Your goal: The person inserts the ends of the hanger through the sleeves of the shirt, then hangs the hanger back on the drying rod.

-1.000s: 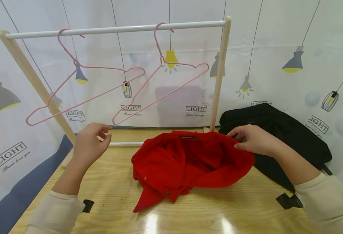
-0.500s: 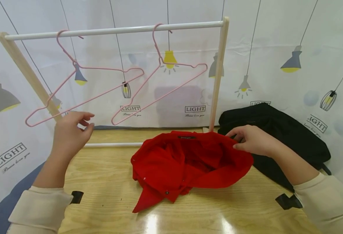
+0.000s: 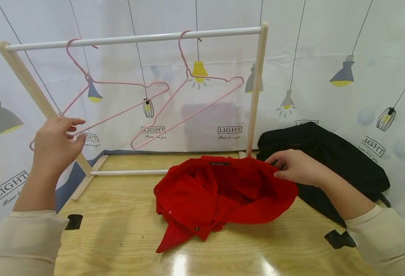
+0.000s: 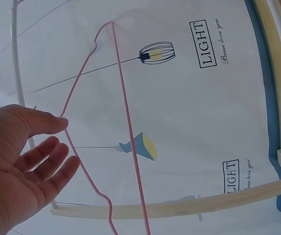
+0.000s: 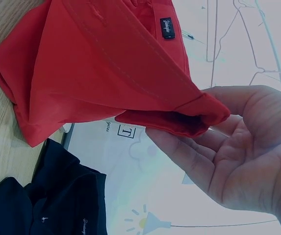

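Observation:
My right hand [image 3: 297,167] pinches the right edge of a red garment [image 3: 188,197] and holds that side up off the table. A black label sits inside the garment's back band, and small studs dot its front. In the right wrist view, fingers and thumb [image 5: 228,100] grip a folded corner of the band. My left hand [image 3: 55,143] is raised by the lower left end of the left pink wire hanger [image 3: 119,111], its fingers relaxed and holding nothing. In the left wrist view the fingertips overlap that hanger's wire [image 4: 71,98].
Both hangers hang on the white rail [image 3: 137,38] of a wooden-framed rack, the second pink hanger [image 3: 185,119] right of the first. A black garment [image 3: 344,161] lies on the wooden table [image 3: 119,237] at right. A lamp-print cloth [image 3: 326,38] covers the wall behind.
My left hand has moved left and up from beside the red garment to the left hanger's lower end. The right hand keeps its grip on the garment, almost unmoved.

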Available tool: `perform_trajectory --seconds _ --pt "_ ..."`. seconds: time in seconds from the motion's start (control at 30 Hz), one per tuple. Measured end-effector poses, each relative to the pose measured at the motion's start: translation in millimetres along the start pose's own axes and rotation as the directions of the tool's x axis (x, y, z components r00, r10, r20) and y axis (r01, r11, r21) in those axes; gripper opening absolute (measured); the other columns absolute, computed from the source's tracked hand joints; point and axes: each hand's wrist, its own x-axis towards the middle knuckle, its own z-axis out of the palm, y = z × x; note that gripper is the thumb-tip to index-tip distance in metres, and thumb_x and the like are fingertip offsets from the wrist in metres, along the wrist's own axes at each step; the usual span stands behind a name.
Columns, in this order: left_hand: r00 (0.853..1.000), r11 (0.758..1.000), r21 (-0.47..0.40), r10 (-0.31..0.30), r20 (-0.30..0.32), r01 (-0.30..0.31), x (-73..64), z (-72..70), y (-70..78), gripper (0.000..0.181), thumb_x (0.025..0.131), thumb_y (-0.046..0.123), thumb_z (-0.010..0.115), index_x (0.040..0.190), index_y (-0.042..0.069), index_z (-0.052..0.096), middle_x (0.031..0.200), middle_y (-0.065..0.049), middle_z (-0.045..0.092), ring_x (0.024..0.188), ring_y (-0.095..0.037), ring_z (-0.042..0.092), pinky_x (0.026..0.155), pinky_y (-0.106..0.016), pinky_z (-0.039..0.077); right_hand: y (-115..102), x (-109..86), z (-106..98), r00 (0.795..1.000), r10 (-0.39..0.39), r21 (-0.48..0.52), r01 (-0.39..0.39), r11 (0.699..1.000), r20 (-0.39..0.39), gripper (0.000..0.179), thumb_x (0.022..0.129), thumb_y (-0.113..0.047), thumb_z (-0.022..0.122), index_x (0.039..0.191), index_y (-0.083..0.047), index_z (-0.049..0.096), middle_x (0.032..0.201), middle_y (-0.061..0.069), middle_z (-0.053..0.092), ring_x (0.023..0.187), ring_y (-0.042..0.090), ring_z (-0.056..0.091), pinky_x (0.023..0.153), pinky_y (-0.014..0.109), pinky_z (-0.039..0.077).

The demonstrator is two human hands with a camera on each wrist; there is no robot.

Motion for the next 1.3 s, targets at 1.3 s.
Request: perform_trajectory --seconds 1.3 --pt "0.923 0.948 0.266 -0.250 0.292 0.173 63.4 -4.7 -40.5 0.034 0.089 0.000 0.051 0.123 -0.003 0.053 0.105 -0.031 0.059 0.092 -0.051 0.051 0.068 -0.058 0.043 -0.5 2.7 5.4 0.999 0.031 0.025 -0.032 0.999 0.038 0.031 0.088 0.003 0.065 0.119 0.001 0.064 0.095 0.008 0.069 0.080 0.019 0.067 0.068 0.037 0.058"
